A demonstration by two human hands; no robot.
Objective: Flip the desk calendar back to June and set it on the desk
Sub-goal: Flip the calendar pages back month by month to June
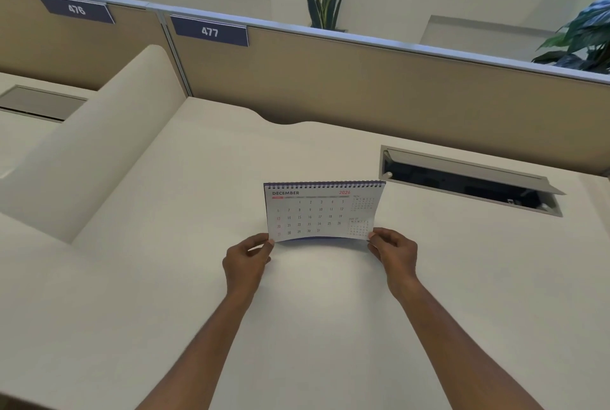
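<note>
Desk calendar (321, 211) displays December. Left hand (246, 262) and right hand (394, 252) pinch its lower corners above the desk (165, 277).

A wide, cream-white desk (330, 327) fills most of the view, its far edge meeting a tan partition. Set into the desktop at the right rear is a long cable-access slot (468, 183) with its grey lid propped open, showing a dark cavity inside.
</note>
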